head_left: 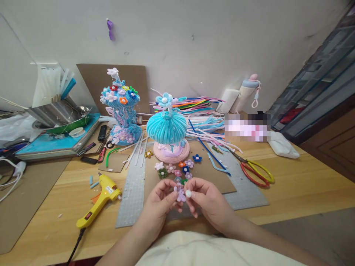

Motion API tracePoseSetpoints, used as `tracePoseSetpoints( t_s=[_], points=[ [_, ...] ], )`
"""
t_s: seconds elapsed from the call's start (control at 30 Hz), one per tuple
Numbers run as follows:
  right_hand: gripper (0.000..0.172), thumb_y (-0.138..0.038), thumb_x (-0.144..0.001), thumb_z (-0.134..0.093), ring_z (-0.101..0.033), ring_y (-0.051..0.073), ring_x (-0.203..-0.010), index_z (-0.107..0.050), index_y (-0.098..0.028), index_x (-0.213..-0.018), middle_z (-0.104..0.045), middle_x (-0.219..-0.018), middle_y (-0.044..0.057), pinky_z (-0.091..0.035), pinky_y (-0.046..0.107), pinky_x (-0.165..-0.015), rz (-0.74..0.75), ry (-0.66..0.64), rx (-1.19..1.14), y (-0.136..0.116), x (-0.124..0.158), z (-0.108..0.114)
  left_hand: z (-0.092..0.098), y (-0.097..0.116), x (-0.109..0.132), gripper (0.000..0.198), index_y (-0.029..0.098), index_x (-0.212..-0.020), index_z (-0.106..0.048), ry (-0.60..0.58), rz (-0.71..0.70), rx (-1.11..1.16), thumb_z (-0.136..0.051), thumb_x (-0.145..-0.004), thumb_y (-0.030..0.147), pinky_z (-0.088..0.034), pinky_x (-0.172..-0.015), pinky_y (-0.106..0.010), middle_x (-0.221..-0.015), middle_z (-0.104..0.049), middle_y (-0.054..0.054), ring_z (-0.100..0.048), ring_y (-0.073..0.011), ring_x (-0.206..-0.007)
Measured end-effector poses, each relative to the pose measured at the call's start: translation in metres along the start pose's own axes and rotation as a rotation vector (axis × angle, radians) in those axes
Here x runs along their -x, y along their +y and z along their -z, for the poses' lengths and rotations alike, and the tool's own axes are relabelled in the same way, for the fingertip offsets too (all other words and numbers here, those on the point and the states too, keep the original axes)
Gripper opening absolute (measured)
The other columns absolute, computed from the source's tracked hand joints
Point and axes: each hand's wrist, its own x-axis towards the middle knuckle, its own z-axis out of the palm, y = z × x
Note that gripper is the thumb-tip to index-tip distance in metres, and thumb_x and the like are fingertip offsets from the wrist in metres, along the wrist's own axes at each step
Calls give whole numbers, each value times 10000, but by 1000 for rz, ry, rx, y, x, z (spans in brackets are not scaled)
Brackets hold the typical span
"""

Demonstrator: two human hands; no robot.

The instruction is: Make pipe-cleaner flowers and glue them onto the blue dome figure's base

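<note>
My left hand [163, 199] pinches a lilac pipe-cleaner flower [181, 193] by its petals, low in front of me. Close beside it, my right hand [203, 195] is closed on a small white ball [188, 193] between thumb and finger. Just beyond my fingers, several finished flowers lie on the cardboard, among them a dark blue flower [197, 158] and a pink flower [178, 173]. Behind them stands a jellyfish-like pipe-cleaner piece with a turquoise dome [166, 127] on a pink round base [171, 154]. A similar piece covered in coloured flowers [120, 98] stands to its left.
A yellow glue gun [100, 199] rests at left, its cord running toward me. Scissors [256, 171] with red and yellow handles lie at right. Bundles of pipe cleaners [205, 123] spread behind. A metal bowl [55, 114] sits back left; a grey cutting mat [129, 210] lies under the cardboard.
</note>
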Motion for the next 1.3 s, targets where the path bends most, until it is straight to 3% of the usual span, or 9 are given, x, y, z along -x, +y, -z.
tracePoseSetpoints(
  t_s=[0.13,0.2,0.3,0.67,1.3],
  points=[
    [111,-77,-696,-522,-453,91,-574,-492,-181,-672,-486,-651,-25,-363,206,-518,350,153,561,-9,2,2,4,-3,-2,304,174,-887,-561,-16,-113,-55,-762,-671,247,-487,-551,-208,-826,-618,-2,-558,-89,-636],
    [136,-49,-703,-500,-457,98,-618,-482,-182,-678,-480,-685,-17,-361,212,-555,482,154,740,-12,4,3,6,-5,-2,303,176,-872,-567,-38,-150,-69,-774,-654,219,-487,-573,-206,-842,-631,-5,-568,-91,-656],
    [143,-44,-736,-475,-455,105,-651,-461,-183,-704,-471,-709,-10,-354,220,-583,564,104,882,-14,6,3,8,-6,-3,288,183,-855,-580,-47,-191,-82,-777,-645,169,-494,-648,-210,-878,-647,-6,-598,-104,-734],
    [131,-59,-752,-463,-466,131,-673,-450,-183,-711,-491,-713,11,-353,239,-605,647,74,1074,-15,7,0,5,-2,-1,234,191,-830,-610,-46,-234,-109,-757,-660,126,-493,-743,-205,-898,-659,-4,-618,-108,-821],
    [127,-54,-747,-467,-481,141,-686,-505,-174,-729,-528,-731,12,-333,258,-604,680,82,1274,-6,5,-2,4,-3,-1,246,166,-734,-597,78,-155,-207,-797,-591,175,-474,-646,-176,-692,-648,30,-597,-83,-671]
  ],
)
